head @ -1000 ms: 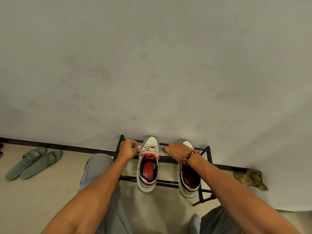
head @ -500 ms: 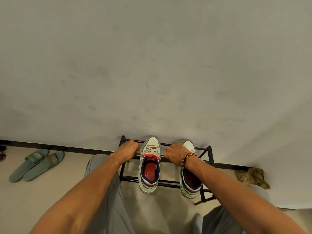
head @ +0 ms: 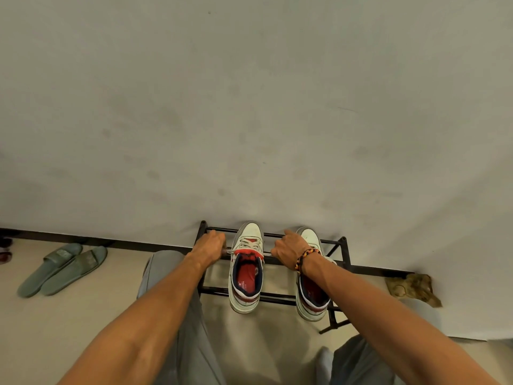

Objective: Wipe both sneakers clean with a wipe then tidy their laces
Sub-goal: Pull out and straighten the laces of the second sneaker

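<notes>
Two white sneakers with red and navy linings stand toes to the wall on a low black metal rack (head: 341,247). The left sneaker (head: 246,276) has its laces (head: 249,241) pulled taut sideways. My left hand (head: 209,245) grips one lace end left of the shoe. My right hand (head: 288,250), with a braided wristband, grips the other end to its right. That hand and forearm cover part of the right sneaker (head: 312,298). No wipe is in sight.
A plain wall fills the upper view. A pair of green slides (head: 62,269) lies on the floor at left. A crumpled brown cloth (head: 413,287) lies at the wall base on the right. My grey-trousered knees flank the rack.
Both hands have drawn slightly apart and toward the wall, stretching the left sneaker's laces out tighter to either side. The sneakers stay in place.
</notes>
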